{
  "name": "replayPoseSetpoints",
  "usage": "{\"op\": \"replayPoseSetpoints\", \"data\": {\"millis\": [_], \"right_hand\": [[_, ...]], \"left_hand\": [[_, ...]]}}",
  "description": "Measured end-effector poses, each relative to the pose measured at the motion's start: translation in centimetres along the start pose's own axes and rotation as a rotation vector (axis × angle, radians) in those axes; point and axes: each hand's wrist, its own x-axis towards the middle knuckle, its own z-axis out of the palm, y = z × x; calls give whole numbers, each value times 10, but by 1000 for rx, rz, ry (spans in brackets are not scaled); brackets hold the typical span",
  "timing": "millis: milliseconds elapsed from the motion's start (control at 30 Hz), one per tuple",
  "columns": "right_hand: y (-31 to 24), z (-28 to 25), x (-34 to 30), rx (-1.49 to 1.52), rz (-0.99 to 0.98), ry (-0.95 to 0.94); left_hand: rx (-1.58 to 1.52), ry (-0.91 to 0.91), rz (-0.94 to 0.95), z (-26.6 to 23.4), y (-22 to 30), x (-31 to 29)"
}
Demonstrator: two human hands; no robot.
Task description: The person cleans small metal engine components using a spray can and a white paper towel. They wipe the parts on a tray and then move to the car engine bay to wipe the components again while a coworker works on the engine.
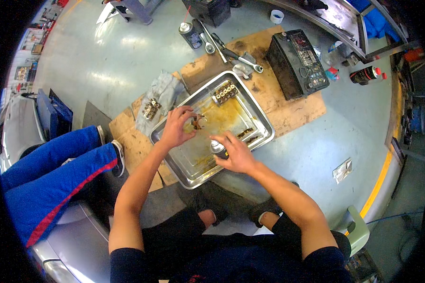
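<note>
A small brown, oily metal part (198, 122) is held in the fingertips of my left hand (175, 128), above the left side of a metal tray (233, 115). My right hand (239, 155) grips a spray can (217, 148) over the tray's near right side, its forefinger on the top. Brownish-yellow fluid stains the tray's bottom. At the tray's far end stands a cluster of small round-topped metal parts (225, 93). Dark narrow parts (247, 136) lie along its right side. More small metal parts (151, 109) rest on a grey rag (169, 89) left of the tray.
Stained cardboard (295, 115) lies under the tray. A black battery-like box (295, 66) stands at the far right, ratchet wrenches (248, 63) and another spray can (190, 35) beyond the tray. Another person's legs (66, 162) extend in from the left. A greenish stool (357, 231) is near right.
</note>
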Motion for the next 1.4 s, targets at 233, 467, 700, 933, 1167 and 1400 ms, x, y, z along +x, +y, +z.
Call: {"op": "replayPoseSetpoints", "data": {"millis": [233,467,700,933,1167,1400], "right_hand": [[-3,-1,3,70,-66,46],[-2,-9,6,103,-56,131],[3,-9,5,112,-49,119],[8,-10,3,90,-85,113],[8,-8,-1,46,-77,3],[9,-36,1,41,-20,162]], "left_hand": [[25,-21,-40,-13,0,-4],[1,-55,-40,-9,8,3],[-25,-58,-20,-7,9,3],[-9,-64,-3,-9,11,3],[22,-54,21,-10,11,3],[118,-40,2,-10,3,-1]]}}
